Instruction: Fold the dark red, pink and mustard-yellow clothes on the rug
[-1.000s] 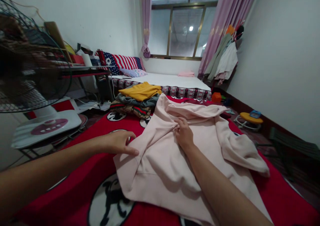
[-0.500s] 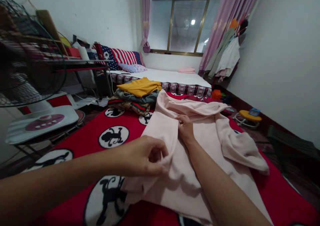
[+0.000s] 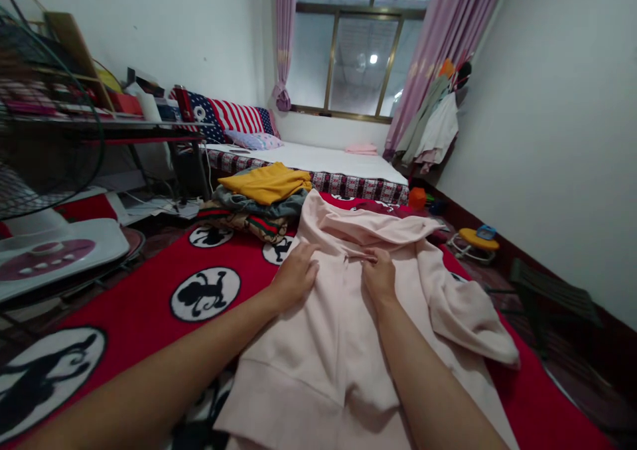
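A pale pink hooded jacket [image 3: 323,330] lies spread on a red blanket [image 3: 149,284] printed with dark monkeys in white circles. Its hood is folded at the far end, and one sleeve [image 3: 462,310] lies bent on the right. My left hand [image 3: 296,274] rests on the jacket's left front panel near the shoulder, fingers curled onto the cloth. Close to the neckline, my right hand [image 3: 379,274] pinches the cloth beside the front opening. Both forearms cover parts of the jacket.
Beyond my left hand sits a stack of folded clothes, with a yellow garment [image 3: 269,182] on top. A bed [image 3: 328,158] stands under the window. On the left are a fan [image 3: 44,138] and a cluttered desk [image 3: 144,125]; a yellow stool [image 3: 478,239] is at the right.
My left hand has moved away from me, carrying the left front panel's edge and laying it flatter beside the opening. My right hand stays by the neckline. The view has tilted up slightly.
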`<state>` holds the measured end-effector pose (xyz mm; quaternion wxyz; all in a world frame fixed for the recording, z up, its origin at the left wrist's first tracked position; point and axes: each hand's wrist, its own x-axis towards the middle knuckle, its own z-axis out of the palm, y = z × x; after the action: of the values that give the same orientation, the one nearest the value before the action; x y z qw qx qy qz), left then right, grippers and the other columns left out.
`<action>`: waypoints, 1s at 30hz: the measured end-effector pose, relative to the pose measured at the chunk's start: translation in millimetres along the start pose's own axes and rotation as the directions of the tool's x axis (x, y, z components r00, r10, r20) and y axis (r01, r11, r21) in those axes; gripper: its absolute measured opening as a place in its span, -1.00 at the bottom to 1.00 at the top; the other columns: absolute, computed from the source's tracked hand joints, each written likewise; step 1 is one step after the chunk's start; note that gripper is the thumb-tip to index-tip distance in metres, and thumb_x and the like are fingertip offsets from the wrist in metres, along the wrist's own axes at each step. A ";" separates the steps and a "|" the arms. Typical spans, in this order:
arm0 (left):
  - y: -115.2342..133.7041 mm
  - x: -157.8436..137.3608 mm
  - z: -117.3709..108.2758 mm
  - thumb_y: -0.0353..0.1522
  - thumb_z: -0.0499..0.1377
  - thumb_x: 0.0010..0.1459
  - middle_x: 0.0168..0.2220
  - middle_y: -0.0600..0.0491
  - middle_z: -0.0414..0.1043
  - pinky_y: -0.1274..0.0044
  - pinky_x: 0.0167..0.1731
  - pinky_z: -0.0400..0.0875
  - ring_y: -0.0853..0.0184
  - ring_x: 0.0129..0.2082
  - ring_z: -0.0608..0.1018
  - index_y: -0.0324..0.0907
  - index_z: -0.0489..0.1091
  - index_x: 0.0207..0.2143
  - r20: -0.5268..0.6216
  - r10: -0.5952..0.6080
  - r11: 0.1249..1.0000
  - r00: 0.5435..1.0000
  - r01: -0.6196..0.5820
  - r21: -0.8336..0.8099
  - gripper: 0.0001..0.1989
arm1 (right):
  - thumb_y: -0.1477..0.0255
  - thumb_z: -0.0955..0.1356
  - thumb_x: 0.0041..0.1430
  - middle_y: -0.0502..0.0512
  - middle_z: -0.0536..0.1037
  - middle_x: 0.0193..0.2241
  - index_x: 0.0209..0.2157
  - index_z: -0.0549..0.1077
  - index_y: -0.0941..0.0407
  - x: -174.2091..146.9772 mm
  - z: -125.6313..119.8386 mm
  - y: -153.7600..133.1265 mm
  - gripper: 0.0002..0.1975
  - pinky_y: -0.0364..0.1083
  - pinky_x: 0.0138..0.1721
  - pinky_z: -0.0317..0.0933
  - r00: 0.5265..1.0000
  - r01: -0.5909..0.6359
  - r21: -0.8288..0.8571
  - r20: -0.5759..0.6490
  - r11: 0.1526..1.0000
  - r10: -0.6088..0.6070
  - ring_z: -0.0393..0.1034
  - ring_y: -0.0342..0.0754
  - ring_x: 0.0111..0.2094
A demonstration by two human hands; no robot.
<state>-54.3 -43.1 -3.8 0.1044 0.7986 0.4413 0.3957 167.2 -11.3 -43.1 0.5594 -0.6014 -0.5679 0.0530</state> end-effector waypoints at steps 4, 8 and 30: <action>-26.8 -10.6 20.4 -0.41 0.10 0.20 0.03 -0.18 0.34 0.28 0.13 0.28 0.12 0.06 0.39 -0.26 0.42 -0.03 0.089 -0.008 0.986 0.996 -0.007 0.167 -0.70 | 0.52 0.23 -0.03 0.24 0.47 -0.17 -0.23 0.48 0.18 4.2 -10.7 0.0 -0.69 0.00 -0.13 0.35 0.997 0.021 -0.025 -0.074 0.999 -0.022 0.42 0.03 -0.21; -25.3 -13.0 20.5 -0.42 0.09 0.21 0.00 -0.14 0.35 0.32 0.11 0.30 0.15 0.04 0.41 -0.20 0.45 -0.07 0.084 -0.005 0.983 0.996 -0.011 0.185 -0.74 | 0.50 0.22 0.04 0.28 0.42 0.02 -0.09 0.43 0.17 10.8 -18.0 -8.6 -0.63 0.07 0.11 0.18 0.978 0.085 -0.241 -0.166 0.967 -0.128 0.29 0.11 0.07; -14.1 -13.4 20.2 -0.43 0.10 0.20 0.13 -0.13 0.29 0.25 0.18 0.21 0.11 0.17 0.30 -0.17 0.41 -0.02 0.104 -0.109 0.979 0.989 0.089 0.183 -0.70 | 0.57 0.28 0.09 0.25 0.57 -0.20 -0.20 0.58 0.11 161.4 -40.4 -37.6 -0.70 -0.04 -0.26 0.24 0.954 0.287 -0.785 0.286 0.549 -0.091 0.47 0.09 -0.22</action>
<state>-52.4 -41.6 -31.7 0.0770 0.8030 0.5074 0.3031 228.4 73.6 91.6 0.1560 -0.7170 -0.6451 -0.2132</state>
